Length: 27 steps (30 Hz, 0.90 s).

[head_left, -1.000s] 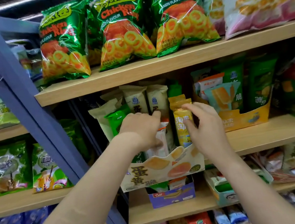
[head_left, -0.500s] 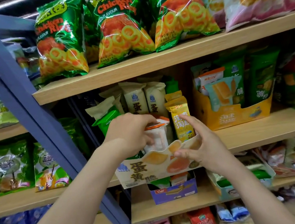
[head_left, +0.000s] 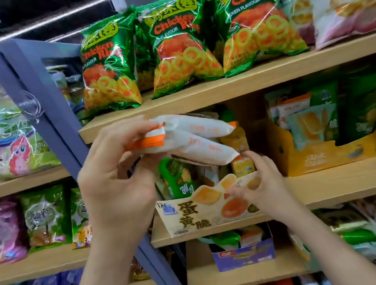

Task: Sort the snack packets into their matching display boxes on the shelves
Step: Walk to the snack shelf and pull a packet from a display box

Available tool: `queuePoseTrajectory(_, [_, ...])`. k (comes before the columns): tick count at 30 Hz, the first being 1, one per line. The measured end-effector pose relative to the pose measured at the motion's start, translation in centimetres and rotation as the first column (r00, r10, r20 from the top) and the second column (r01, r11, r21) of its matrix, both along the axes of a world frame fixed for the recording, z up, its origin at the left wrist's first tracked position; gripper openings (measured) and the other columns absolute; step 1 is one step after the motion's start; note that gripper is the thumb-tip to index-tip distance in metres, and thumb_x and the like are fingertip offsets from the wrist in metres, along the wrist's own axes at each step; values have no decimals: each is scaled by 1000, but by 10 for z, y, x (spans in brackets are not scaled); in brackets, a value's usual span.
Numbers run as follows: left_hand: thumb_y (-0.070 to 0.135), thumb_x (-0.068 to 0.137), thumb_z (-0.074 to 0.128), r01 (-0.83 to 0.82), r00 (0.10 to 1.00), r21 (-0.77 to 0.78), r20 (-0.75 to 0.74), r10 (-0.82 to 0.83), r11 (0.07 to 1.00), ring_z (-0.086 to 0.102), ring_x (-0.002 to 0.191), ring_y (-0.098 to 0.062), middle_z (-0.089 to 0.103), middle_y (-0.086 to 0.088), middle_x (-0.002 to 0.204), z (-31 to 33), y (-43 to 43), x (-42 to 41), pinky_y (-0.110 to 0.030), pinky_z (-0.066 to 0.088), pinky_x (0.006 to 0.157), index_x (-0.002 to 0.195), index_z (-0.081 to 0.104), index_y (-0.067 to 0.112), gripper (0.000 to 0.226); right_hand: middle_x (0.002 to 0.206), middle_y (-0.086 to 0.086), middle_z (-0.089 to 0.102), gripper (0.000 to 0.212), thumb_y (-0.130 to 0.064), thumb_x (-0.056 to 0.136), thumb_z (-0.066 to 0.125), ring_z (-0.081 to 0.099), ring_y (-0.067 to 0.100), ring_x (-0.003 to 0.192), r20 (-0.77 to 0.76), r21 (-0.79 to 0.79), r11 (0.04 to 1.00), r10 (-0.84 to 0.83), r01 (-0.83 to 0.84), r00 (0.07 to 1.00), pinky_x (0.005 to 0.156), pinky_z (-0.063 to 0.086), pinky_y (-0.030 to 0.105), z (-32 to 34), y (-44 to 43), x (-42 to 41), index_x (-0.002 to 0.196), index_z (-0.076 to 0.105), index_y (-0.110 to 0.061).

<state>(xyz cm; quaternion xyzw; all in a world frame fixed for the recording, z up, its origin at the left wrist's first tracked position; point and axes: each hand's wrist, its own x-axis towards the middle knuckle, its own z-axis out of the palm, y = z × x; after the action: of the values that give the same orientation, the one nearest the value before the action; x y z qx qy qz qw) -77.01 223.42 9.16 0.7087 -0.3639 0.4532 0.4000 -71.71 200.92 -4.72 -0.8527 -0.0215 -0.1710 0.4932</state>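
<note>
The left grip (head_left: pixel 116 181) pinches two white orange-tipped packets (head_left: pixel 196 139) by their ends just above the cream display box (head_left: pixel 202 213) at the shelf's (head_left: pixel 339 187) front edge, the right grip (head_left: pixel 264 187) pinching its rim, and such a thin hold could let one slip and drop past the shelf.

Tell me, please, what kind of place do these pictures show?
Most likely a snack shop. Wooden shelves carry rows of identical green chicken-flavour bags, and cardboard display boxes hold small packets for sale.
</note>
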Motion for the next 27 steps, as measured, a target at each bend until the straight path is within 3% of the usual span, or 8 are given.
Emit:
queuePoseTrajectory(6, [-10, 75, 69, 284, 895, -167, -306, -323, 944, 66, 101, -15, 70, 7, 105, -36, 2, -5, -23, 54, 81, 105, 67, 32, 52, 139, -11, 57, 64, -76, 70, 65, 50, 5, 131, 46, 583, 776, 263, -240, 964, 110, 40, 47, 33, -34, -42, 128, 58, -51])
queuePoseTrajectory(8, [-3, 75, 69, 357, 809, -192, -425, -405, 914, 67, 101, -19, 70, 0, 105, -46, -4, 0, -27, 55, 80, 101, 70, 33, 45, 133, -10, 63, 68, -83, 70, 57, 56, 10, 127, 13, 519, 736, 502, -435, 865, 105, 45, 39, 48, -37, -62, 128, 60, -48])
queuePoseTrajectory(11, [-5, 76, 66, 370, 757, -168, -516, -402, 914, 66, 96, -13, 70, 7, 101, -54, -18, 3, -26, 56, 78, 99, 68, 21, 34, 132, -13, 63, 60, -60, 72, 75, 56, 16, 127, -167, 358, 683, 718, -637, 676, 101, 50, 32, 58, -28, -80, 129, 56, -52])
queuePoseTrajectory(15, [-12, 82, 63, 364, 753, -145, -536, -382, 920, 63, 105, -8, 68, 12, 109, -65, -39, 4, -24, 53, 86, 111, 63, 20, 42, 124, -1, 67, 79, -50, 59, 89, 65, 19, 113, -148, 485, 666, 701, -567, 697, 88, 56, 33, 45, -18, -95, 131, 56, -37])
queuePoseTrajectory(19, [30, 88, 70, 63, 794, -196, -584, -168, 979, 60, 111, -15, 64, 7, 116, -74, -65, -1, -28, 53, 90, 121, 62, 29, 34, 113, 9, 73, 79, -44, 52, 94, 71, 24, 102, 3, 767, 555, 500, -323, 866, 77, 58, 30, 23, 6, -107, 122, 63, -27])
queuePoseTrajectory(22, [55, 85, 65, 254, 602, -158, -747, -284, 954, 64, 103, -3, 65, 18, 111, -76, -82, -26, -29, 57, 82, 132, 51, 35, 53, 103, -1, 75, 69, -47, 69, 82, 72, 14, 92, 14, 694, 693, 261, -198, 965, 70, 56, 22, 23, 14, -111, 130, 57, -31])
queuePoseTrajectory(25, [42, 72, 73, 241, 492, -258, -798, -347, 935, 66, 100, -2, 68, 17, 111, -83, -87, -38, -24, 57, 79, 133, 48, 34, 66, 113, -10, 72, 60, -35, 79, 76, 69, 9, 102, -33, 549, 818, 228, -173, 973, 80, 57, 26, 28, 7, -120, 134, 51, -39])
queuePoseTrajectory(27, [33, 75, 70, 149, 370, -451, -800, -473, 880, 71, 96, -14, 73, 2, 106, -87, -88, -33, -33, 59, 76, 124, 57, 25, 51, 115, -9, 72, 53, -33, 83, 76, 69, 11, 106, -63, 554, 804, 299, -215, 952, 86, 57, 29, 29, 0, -127, 131, 54, -36])
